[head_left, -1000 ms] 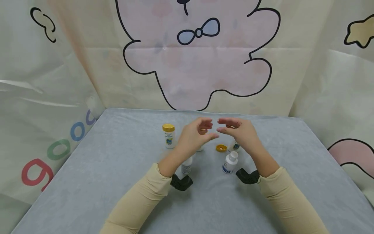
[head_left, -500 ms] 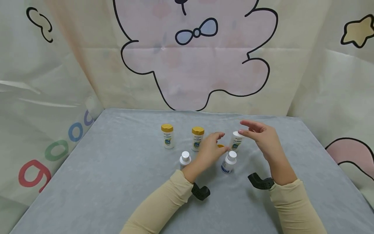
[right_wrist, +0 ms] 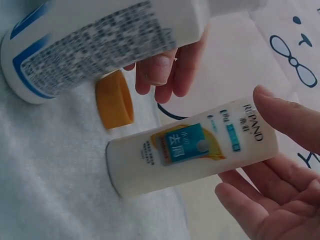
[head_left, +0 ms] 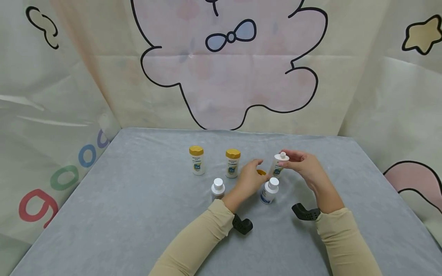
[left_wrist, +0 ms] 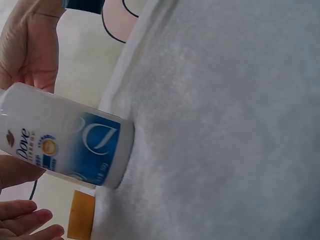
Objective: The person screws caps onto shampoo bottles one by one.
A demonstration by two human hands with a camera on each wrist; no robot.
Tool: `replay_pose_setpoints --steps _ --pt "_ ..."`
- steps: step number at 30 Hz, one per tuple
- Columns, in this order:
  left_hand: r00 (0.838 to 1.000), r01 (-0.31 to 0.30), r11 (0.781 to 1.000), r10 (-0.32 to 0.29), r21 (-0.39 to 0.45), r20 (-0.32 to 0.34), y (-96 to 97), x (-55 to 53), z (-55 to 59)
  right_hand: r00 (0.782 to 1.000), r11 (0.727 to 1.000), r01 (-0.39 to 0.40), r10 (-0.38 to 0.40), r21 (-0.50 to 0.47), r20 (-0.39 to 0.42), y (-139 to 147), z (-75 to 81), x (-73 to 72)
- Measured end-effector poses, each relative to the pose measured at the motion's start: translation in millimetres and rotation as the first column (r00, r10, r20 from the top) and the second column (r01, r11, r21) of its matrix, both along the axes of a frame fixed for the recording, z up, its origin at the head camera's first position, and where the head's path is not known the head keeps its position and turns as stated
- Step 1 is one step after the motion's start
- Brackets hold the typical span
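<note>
My right hand (head_left: 305, 166) holds a white shampoo bottle (right_wrist: 190, 152) near its top, thumb on one side and fingers on the other. The bottle stands at the right of the back row, its yellow cap off and a small white nozzle showing. My left hand (head_left: 249, 178) reaches in beside the loose yellow cap (right_wrist: 114, 100), fingers extended and apart from it in the left wrist view. Close in front stands a white Dove bottle (left_wrist: 65, 135) with a blue label, which partly hides my left hand in the right wrist view.
Two yellow-capped bottles, one far left (head_left: 197, 161) and one mid-row (head_left: 232, 164), stand upright. Another white-capped bottle (head_left: 218, 188) stands just left of my left forearm. The grey cloth (head_left: 138, 199) covers the table, with a printed curtain (head_left: 221, 92) behind it.
From raised together over the middle, my hands have parted and shifted right. The left has come down beside the cap; the right has lowered and taken hold of the uncapped bottle.
</note>
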State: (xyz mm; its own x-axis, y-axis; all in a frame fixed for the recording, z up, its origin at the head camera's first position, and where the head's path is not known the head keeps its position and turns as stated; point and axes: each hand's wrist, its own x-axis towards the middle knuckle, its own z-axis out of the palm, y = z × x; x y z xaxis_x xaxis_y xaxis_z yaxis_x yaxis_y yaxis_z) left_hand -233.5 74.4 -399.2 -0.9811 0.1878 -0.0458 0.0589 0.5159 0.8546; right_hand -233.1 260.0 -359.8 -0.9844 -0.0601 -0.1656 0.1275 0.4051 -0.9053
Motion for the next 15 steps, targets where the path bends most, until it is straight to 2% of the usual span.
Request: replay_pose_setpoints --steps 11,15 --pt "1.0 -0.015 1.0 0.016 -0.018 0.011 0.9 -5.7 -12.5 1.0 0.999 -0.011 0.012 -0.04 0.028 -4 -8.8 -4.5" --pt "1.0 0.01 0.997 -0.011 -0.072 -0.01 0.1 -6.2 -14.9 0.999 0.998 -0.006 0.008 -0.062 0.036 -4 -9.9 -4.1"
